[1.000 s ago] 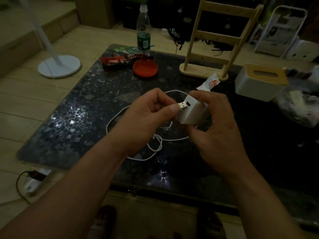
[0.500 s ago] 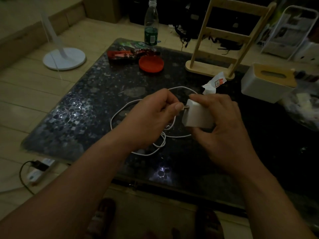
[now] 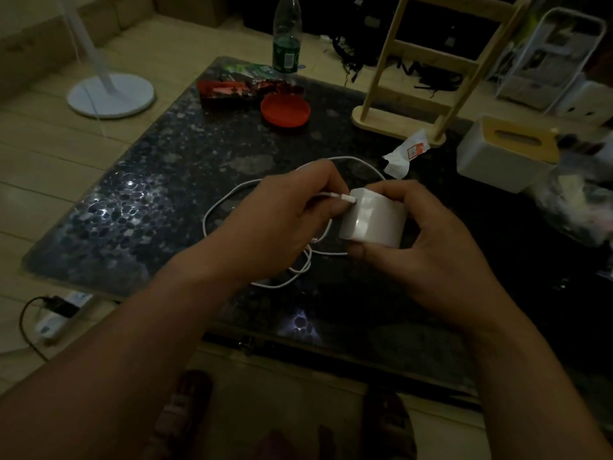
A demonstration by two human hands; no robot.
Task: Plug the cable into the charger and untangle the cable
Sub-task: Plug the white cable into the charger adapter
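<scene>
Seating the cable plug in the charger, frame centre, above the dark table [image 3: 159, 207].

Right hand [image 3: 441, 257] grips the white charger [image 3: 373, 220]; left hand [image 3: 285, 220] pinches the plug [image 3: 346, 198] at its port. The cable [image 3: 215, 207] lies looped beneath. Pressing straight along the port axis seems best.

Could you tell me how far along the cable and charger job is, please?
Plugging looks done: the plug meets the charger, its metal tip hidden. The left hand pinches the plug; the right hand grips the charger. Left: the cable lies looped and crossed on the table.
</scene>
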